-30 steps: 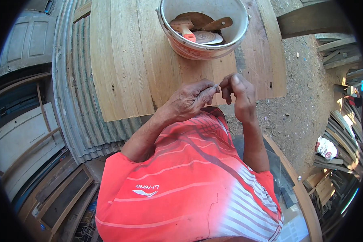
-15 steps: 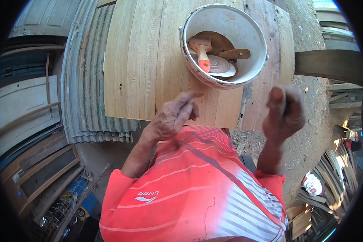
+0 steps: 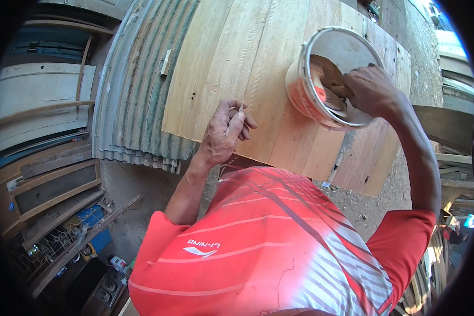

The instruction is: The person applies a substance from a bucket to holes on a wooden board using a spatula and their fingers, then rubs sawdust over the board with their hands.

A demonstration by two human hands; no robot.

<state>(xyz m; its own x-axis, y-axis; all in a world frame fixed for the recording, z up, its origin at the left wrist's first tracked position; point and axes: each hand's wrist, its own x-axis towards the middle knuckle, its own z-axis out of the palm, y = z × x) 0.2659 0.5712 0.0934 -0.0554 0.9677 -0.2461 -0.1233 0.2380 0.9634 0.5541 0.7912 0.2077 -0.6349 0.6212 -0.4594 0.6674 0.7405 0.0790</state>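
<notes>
On the plank table stands a whitish bucket (image 3: pixel 295 92) with an orange patch on its side. A paintbrush (image 3: pixel 318 87) with a red-tipped handle, a brown wooden-handled tool (image 3: pixel 329 73) and a flat round piece lie in it. My right hand (image 3: pixel 374 90) reaches over the right rim, its fingers closed at the handle of the wooden-handled tool; its fingertips are partly hidden. My left hand (image 3: pixel 229 129) is over the near table edge, left of the bucket. Its thumb and forefinger pinch a thin pale sliver (image 3: pixel 241 107), too small to name surely.
The plank table (image 3: pixel 210 79) spreads in front of me. Corrugated sheets (image 3: pixel 142 84) lie along its left, a small wood block (image 3: pixel 166 62) on them. Doors and framed panels (image 3: pixel 42 97) lean at far left. Timber (image 3: pixel 447 129) is stacked at the right.
My right hand has gone from beside the bucket up and into it, closing at the tool's handle. My left hand has shifted slightly. The view has turned, so the bucket appears farther right.
</notes>
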